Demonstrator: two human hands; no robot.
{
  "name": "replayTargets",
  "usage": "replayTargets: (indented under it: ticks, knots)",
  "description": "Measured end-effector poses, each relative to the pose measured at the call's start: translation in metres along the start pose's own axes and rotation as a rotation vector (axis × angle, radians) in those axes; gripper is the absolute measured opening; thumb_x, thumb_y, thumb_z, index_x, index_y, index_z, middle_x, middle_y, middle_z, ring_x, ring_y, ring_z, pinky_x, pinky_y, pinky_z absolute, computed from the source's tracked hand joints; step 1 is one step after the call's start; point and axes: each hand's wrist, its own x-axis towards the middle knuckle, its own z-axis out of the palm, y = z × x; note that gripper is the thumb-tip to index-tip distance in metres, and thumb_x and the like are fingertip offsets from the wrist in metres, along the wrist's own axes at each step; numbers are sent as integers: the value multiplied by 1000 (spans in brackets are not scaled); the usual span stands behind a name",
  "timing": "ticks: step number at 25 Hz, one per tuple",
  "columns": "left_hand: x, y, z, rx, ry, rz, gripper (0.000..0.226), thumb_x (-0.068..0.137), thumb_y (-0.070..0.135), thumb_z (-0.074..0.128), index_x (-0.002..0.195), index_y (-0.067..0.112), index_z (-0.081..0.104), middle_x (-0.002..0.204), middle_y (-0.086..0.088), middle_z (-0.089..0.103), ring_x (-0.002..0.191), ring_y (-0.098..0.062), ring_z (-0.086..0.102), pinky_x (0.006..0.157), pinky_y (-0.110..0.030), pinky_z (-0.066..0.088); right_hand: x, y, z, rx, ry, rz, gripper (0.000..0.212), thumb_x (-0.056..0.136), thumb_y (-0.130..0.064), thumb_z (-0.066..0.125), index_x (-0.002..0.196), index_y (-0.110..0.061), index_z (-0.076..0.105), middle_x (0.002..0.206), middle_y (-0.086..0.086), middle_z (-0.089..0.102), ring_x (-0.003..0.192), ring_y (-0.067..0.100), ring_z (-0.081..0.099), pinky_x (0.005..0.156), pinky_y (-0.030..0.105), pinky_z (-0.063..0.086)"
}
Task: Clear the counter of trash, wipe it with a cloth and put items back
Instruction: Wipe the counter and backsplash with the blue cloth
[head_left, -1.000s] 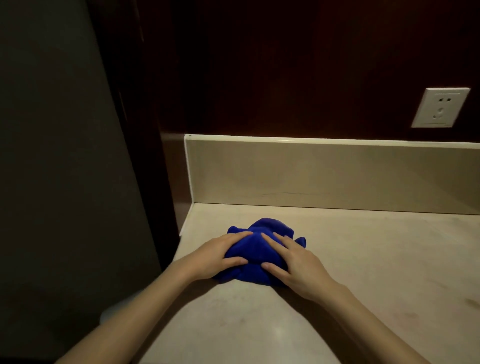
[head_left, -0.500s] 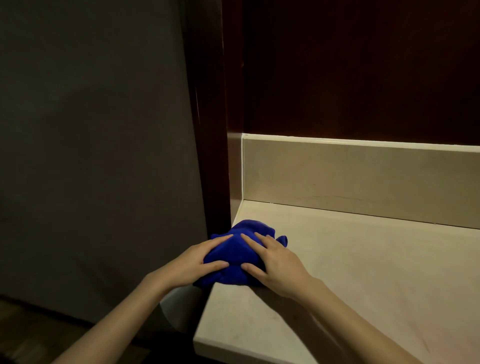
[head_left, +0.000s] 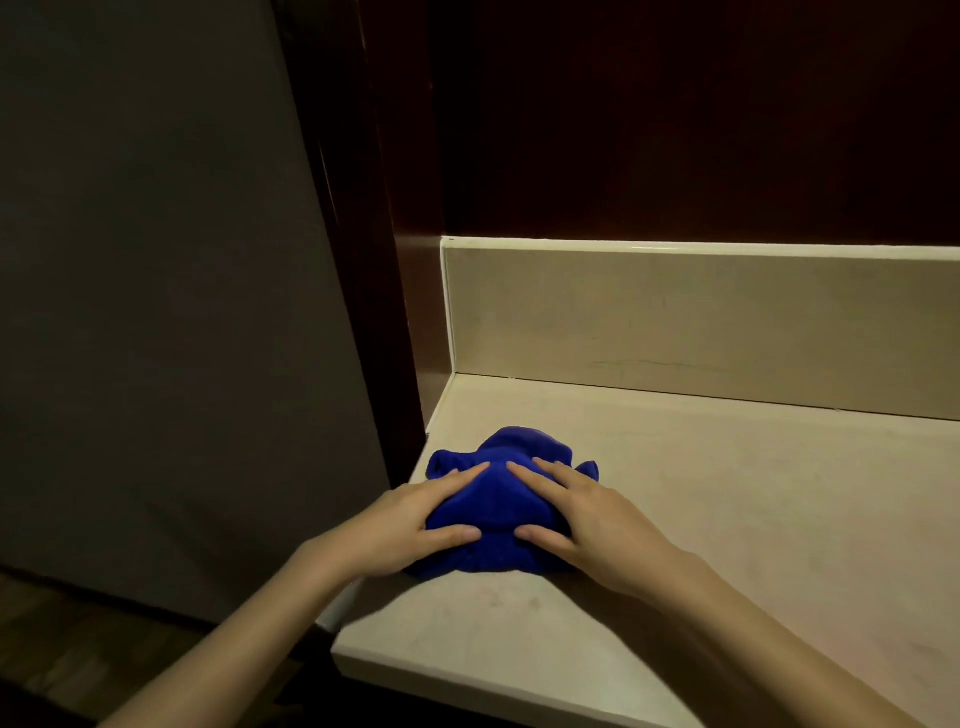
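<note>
Dim dark wood wall, beige backsplash

A bunched blue cloth lies on the beige counter, at its left edge.
</note>
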Motion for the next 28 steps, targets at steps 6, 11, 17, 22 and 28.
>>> replayTargets:
  ticks: [6, 11, 17, 22, 28]
  knots:
    - [40, 64, 46, 91, -6, 122, 68, 92, 54, 51, 148, 49, 13, 153, 14, 33, 140, -11, 33, 113, -36, 33, -68, 55, -26, -21, 10, 107, 68, 91, -62, 37, 148, -46, 4, 159, -13, 14, 145, 11, 17, 114, 29, 28]
    - [74, 125, 85, 153, -29, 244, 69, 94, 50, 50, 150, 44, 11, 155, 14, 29, 144, -9, 23, 113, -25, 24, -130, 95, -47, -18, 47, 218, 67, 90, -62, 38, 144, -51, 1, 158, -17, 15, 143, 7, 21, 111, 25, 28]
    - [101, 183, 129, 170, -53, 362, 68, 94, 50, 50, 151, 41, 13, 156, 12, 27, 145, -9, 18, 116, -29, 23, -195, 133, -72, -2, 35, 320, 64, 81, -69, 34, 134, -61, -1, 156, -22, 13, 139, 1, 25, 109, 19, 26]
    - [108, 206, 149, 160, -63, 424, 68, 94, 47, 51, 151, 39, 15, 156, 14, 27, 145, -9, 18, 114, -30, 23, -230, 151, -82, 91, -1, 347, 74, 65, -93, 20, 131, -73, -6, 145, -42, 1, 139, -5, 20, 112, 21, 26]
    - [108, 201, 143, 150, -53, 448, 69, 92, 47, 56, 151, 36, 22, 149, 8, 42, 132, -15, 43, 107, -29, 35, -226, 144, -80, 97, -7, 358, 73, 63, -95, 12, 127, -73, -17, 140, -46, -4, 139, -6, 14, 111, 15, 17]
